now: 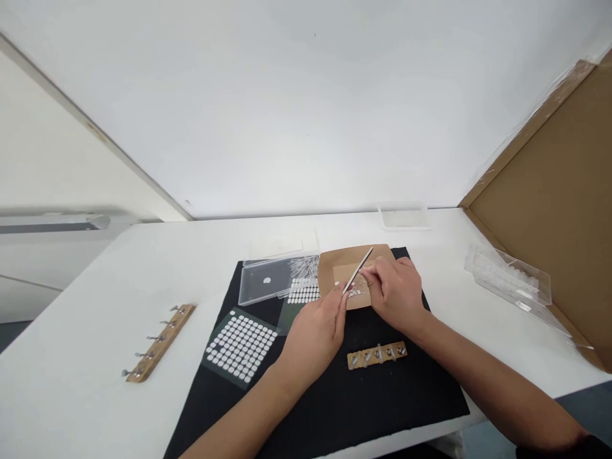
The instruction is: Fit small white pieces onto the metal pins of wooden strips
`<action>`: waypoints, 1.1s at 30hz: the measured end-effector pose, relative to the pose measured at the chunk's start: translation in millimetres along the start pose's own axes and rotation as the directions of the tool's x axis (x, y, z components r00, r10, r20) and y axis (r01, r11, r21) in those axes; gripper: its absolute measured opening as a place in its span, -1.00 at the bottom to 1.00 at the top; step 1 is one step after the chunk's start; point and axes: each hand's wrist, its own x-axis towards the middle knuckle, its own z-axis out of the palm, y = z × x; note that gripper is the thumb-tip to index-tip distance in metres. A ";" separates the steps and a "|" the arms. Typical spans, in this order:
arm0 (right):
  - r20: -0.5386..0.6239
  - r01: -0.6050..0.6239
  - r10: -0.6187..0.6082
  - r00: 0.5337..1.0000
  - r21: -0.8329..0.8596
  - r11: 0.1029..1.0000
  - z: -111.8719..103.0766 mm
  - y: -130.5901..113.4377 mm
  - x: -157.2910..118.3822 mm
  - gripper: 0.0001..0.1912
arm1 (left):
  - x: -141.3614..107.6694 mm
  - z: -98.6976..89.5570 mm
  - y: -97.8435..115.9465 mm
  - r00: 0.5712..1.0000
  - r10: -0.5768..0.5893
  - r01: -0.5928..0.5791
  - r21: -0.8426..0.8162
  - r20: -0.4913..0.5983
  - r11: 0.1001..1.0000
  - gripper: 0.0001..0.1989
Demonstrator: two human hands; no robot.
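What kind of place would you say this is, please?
Probably a small craft or assembly workstation: a black mat on a white table, a sheet of white dots, and wooden strips fitted with small metal pieces.

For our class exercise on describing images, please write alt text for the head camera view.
Two bare hands, left and right, meet at a thin, slanted strip above a brown tray. A black mat beneath bears a sheet of white dots and a small wooden strip; another wooden strip lies on the white table at left.
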 end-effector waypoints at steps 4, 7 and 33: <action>0.026 0.016 -0.017 1.000 0.023 1.000 -3.0 -2.2 0.5 -0.70 | -0.3 1.4 -0.3 1.000 0.017 -0.017 -0.025 -0.015 1.000 -0.62; 0.015 -0.028 0.028 0.999 -0.009 1.000 -3.0 -2.0 0.9 -0.68 | 0.9 0.4 -0.4 1.000 0.014 -0.014 -0.046 -0.011 0.999 -0.61; -0.047 0.448 -0.456 0.889 -0.113 0.887 -34.6 -3.2 -9.9 -0.76 | 1.2 -4.2 4.2 0.975 -0.144 0.221 -0.754 0.167 0.618 -0.44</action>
